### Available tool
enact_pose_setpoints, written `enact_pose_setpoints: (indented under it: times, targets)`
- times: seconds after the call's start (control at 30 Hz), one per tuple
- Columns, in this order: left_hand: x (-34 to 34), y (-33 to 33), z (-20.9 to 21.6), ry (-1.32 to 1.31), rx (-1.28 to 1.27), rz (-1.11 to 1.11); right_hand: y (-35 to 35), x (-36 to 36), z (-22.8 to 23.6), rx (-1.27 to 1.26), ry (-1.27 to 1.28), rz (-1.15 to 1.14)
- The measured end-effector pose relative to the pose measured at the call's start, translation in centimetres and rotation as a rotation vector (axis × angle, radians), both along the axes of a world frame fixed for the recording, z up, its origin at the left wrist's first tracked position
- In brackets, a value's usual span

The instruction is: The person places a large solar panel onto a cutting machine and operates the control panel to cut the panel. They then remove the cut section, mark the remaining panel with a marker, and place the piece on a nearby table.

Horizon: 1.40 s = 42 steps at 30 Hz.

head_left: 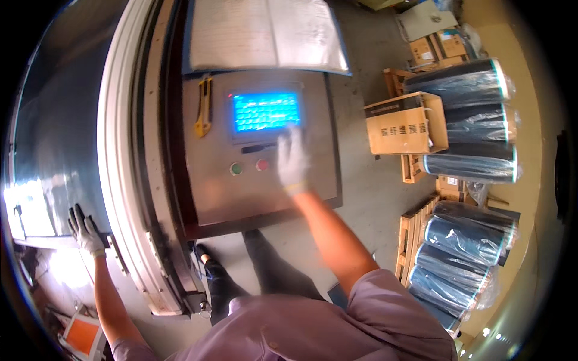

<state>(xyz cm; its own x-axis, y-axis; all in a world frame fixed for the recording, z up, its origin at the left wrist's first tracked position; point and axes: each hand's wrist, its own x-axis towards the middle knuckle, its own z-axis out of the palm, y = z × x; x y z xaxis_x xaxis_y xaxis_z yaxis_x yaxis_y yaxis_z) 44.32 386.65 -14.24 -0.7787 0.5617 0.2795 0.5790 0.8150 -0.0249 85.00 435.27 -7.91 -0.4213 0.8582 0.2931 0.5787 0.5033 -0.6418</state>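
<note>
White-gloved right fingers (294, 139) at screen (262, 111), left fingers (80, 219) spread

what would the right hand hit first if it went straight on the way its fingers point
Probably the lit blue screen, near its lower right corner: the blurred right hand points up there. Depth is unclear, so it may already touch.

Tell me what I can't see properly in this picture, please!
All in the head view:
- Right hand: motion blur hides whether its fingertips touch the screen.
- Screen: glow and blur make its little buttons unreadable.
- Pale sheets: the picture's top edge cuts them off.
- Dark glossy panel under the left hand: its far end is cut off at the top.
</note>
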Motion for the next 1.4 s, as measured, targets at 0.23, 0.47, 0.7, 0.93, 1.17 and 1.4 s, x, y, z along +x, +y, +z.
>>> enact_pose_setpoints:
  times: [0.23,0.47,0.7,0.93,1.17,1.4]
  targets:
    - [0.4,0.2,0.3,-0.002,-0.015,0.047,3.0,-4.2,2.0,0.285,-0.48,0.102]
    - [0.9,0.6,0.8,-0.023,-0.018,0.074,3.4,-4.6,0.7,0.246,-0.515,0.062]
    - [0.3,-0.3,0.0,0.007,-0.002,0.042,1.6,-4.5,2.0,0.227,-0.571,0.111]
    - [0.2,-0.3,0.0,0.01,-0.006,0.02,1.4,-4.4,1.3,0.201,-0.535,0.169]
    - [0.2,-0.6,-0.3,0.011,-0.01,0.041,1.5,-3.7,1.0,0.248,-0.475,0.156]
    - [-0.1,-0.5,-0.4,0.023,-0.025,0.034,1.0,-3.7,0.7,0.235,-0.451,0.172]
